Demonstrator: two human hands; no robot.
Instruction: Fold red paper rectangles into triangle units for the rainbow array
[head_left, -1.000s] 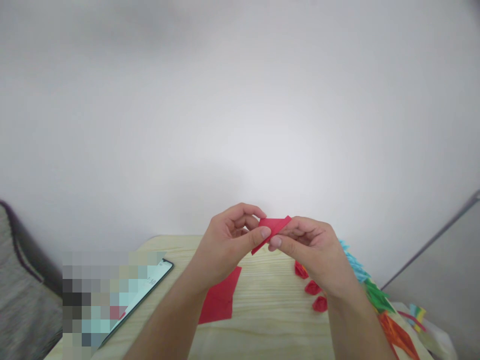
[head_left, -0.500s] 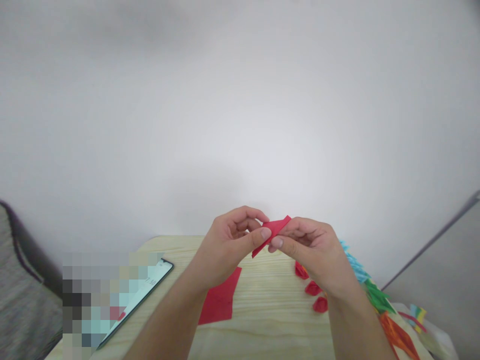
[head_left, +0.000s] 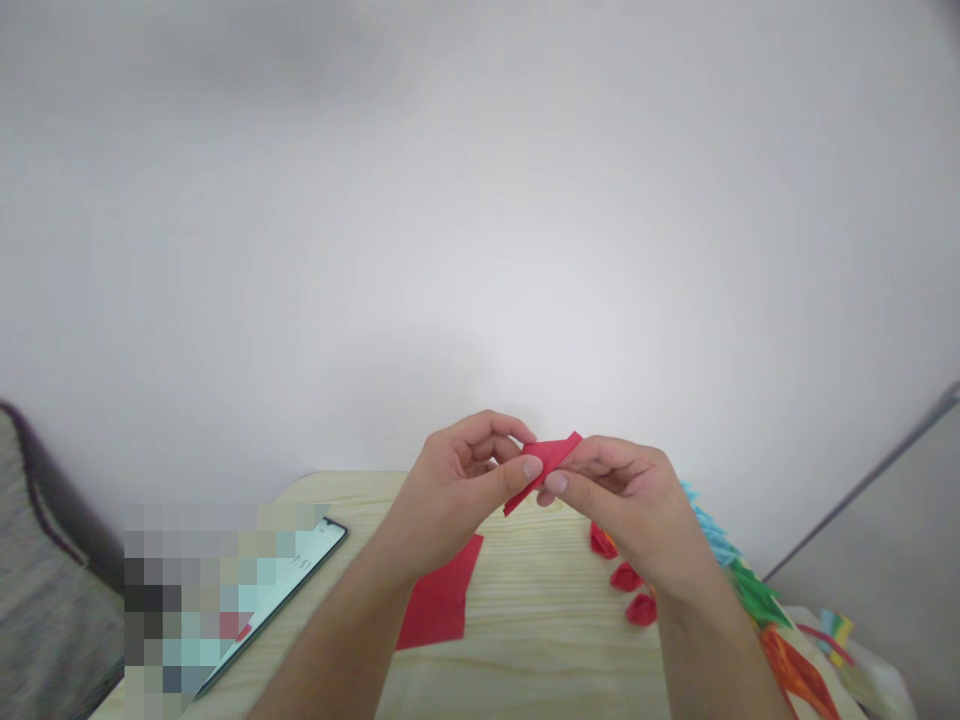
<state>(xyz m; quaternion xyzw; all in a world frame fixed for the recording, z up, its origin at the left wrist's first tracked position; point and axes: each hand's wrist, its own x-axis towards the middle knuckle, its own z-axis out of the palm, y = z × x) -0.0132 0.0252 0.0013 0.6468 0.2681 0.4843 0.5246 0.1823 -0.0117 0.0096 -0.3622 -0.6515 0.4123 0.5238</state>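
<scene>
A small piece of folded red paper (head_left: 551, 453) is held up over the table between both my hands. My left hand (head_left: 472, 475) pinches it from the left, thumb on its near face and fingers behind. From the right, my right hand (head_left: 615, 485) grips its lower edge between thumb and fingers. Flat red paper (head_left: 442, 598) lies on the table under my left forearm, which hides part of it. Beside my right wrist sit several small folded red paper pieces that look like roses (head_left: 625, 577).
A phone (head_left: 281, 600) with a lit screen lies at the left, partly blurred out. Blue folded paper (head_left: 712, 535), green paper (head_left: 754, 592) and orange paper (head_left: 799, 670) line the right edge of the wooden table (head_left: 540, 650). A white wall (head_left: 480, 250) rises behind.
Both hands keep their hold on the folded red paper with hardly any visible movement. The things on the table stay in place.
</scene>
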